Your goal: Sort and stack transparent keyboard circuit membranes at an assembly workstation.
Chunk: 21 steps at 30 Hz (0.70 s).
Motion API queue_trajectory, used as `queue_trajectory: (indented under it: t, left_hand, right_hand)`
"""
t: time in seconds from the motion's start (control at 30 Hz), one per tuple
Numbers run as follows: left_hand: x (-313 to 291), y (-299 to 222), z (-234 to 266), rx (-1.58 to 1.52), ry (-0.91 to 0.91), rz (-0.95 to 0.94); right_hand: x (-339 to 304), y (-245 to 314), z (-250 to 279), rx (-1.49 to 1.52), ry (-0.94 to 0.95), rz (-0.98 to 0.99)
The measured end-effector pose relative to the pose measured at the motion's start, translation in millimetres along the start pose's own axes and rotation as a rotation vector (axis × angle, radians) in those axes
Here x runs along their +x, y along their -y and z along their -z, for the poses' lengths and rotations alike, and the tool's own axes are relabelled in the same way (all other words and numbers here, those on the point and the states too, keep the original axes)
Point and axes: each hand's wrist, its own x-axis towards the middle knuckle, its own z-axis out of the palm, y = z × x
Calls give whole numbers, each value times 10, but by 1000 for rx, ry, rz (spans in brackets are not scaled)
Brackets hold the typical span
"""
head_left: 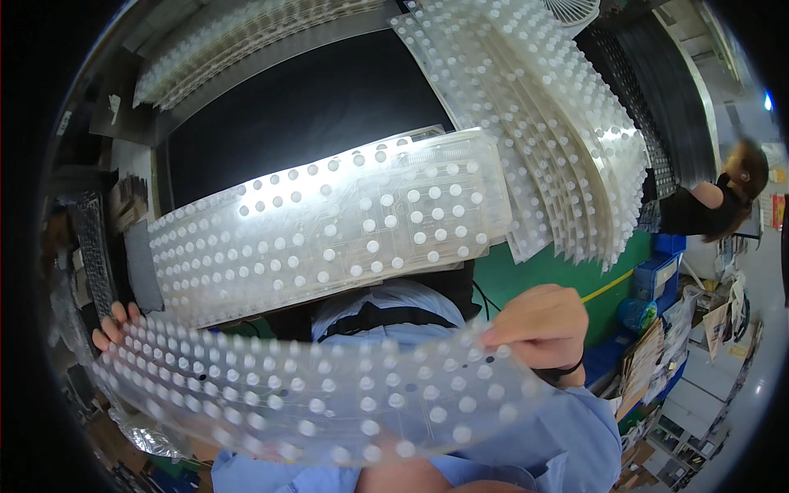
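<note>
A bendy, see-through keyboard membrane sheet (312, 394) dotted with white rubber domes hangs in a curve between my hands, close to my body. My left hand (115, 325) grips its left end; only the fingertips show past the edge. At the other end, my right hand (538, 329) pinches the top corner between thumb and fingers. A few dots on this sheet look dark. Just beyond it, more membrane sheets (353, 214) lie flat in a pile along the near edge of a black work surface (296, 107), their white domes facing up.
Fanned stacks of domed membranes (559, 131) stand at the right, and another row of sheets (263, 49) lies along the back. At far right are blue bins (657, 275) and a person (715, 201) in dark clothes. A yellow line crosses the green floor (534, 279).
</note>
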Motion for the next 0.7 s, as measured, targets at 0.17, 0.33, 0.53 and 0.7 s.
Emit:
queue_trajectory:
  t: [0.17, 0.33, 0.53, 0.7]
  left_hand:
    - [52, 197, -296, 126, -542, -8]
    - [248, 410, -490, 370, -614, 72]
    - [197, 438, -240, 527, -679, 323]
    - [401, 582, -537, 529, -724, 373]
  right_hand:
    - [153, -12, 4, 61, -243, 63]
    - [438, -90, -116, 240, -561, -196]
    - [734, -189, -96, 262, -648, -335]
    - [770, -228, -84, 277, -644, -396]
